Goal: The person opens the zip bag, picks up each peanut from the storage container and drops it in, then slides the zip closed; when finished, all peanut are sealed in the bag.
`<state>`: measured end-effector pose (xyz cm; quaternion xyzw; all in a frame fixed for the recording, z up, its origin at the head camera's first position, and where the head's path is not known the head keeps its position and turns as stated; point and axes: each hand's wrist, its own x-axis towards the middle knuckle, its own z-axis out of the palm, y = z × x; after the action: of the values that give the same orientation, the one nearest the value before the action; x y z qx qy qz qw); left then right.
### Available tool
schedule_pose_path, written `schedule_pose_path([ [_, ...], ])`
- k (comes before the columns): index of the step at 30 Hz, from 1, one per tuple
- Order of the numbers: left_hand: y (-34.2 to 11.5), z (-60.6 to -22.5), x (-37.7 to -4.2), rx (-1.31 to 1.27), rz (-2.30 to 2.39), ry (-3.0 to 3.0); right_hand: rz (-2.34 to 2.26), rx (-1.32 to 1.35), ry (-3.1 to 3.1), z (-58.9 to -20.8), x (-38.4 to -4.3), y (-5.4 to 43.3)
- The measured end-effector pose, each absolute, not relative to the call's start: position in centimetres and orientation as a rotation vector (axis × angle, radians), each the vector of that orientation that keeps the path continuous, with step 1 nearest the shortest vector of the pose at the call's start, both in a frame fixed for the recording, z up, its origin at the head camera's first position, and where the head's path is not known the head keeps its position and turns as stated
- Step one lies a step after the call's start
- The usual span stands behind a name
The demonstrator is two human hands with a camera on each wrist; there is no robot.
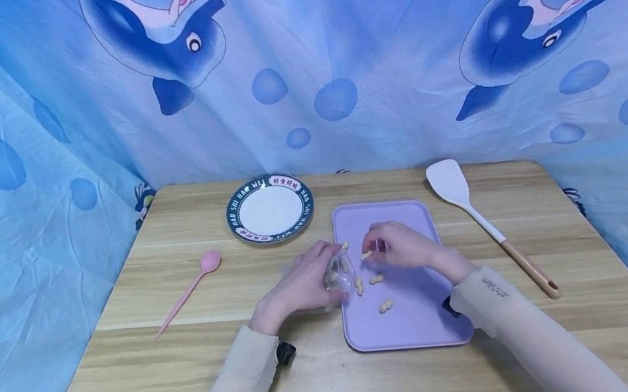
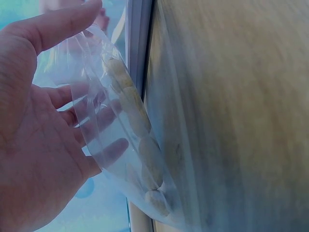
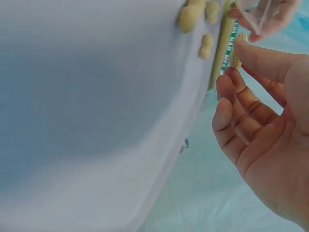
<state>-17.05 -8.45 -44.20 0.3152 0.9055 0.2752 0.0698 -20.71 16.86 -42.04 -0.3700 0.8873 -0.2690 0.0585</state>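
Note:
My left hand (image 1: pixel 305 282) holds a clear plastic bag (image 1: pixel 338 271) by its mouth at the left edge of a purple tray (image 1: pixel 424 318). Through the film in the left wrist view, several peanuts (image 2: pixel 136 113) show in a row along the bag's lower side. Over the tray, the thumb and fingers of my right hand (image 1: pixel 402 245) pinch a single peanut (image 3: pixel 235 60), close to the bag's opening. Several loose peanuts (image 1: pixel 386 306) lie on the left half of the tray, some right beside the bag.
A white plate (image 1: pixel 270 210) with a dark patterned rim stands behind my left hand. Over at the left lies a pink spoon (image 1: pixel 211 261). To the right of the tray is a white spatula (image 1: pixel 449 182) with a wooden handle. A blue dolphin-print curtain (image 1: pixel 378 140) hangs behind the wooden table (image 1: pixel 152 373).

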Motion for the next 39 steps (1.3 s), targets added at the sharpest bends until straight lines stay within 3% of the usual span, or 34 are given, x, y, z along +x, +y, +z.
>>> schedule_pose_path([
  [11,-8.4,-44.1,-17.1,0.958,0.818,2.729,-0.815,-1.138,2.65,-40.1,-19.2,14.9],
  [39,-8.4,-44.1,-17.0,1.011,0.827,2.761,-0.711,-1.134,2.652,-39.8,-17.6,13.0],
])
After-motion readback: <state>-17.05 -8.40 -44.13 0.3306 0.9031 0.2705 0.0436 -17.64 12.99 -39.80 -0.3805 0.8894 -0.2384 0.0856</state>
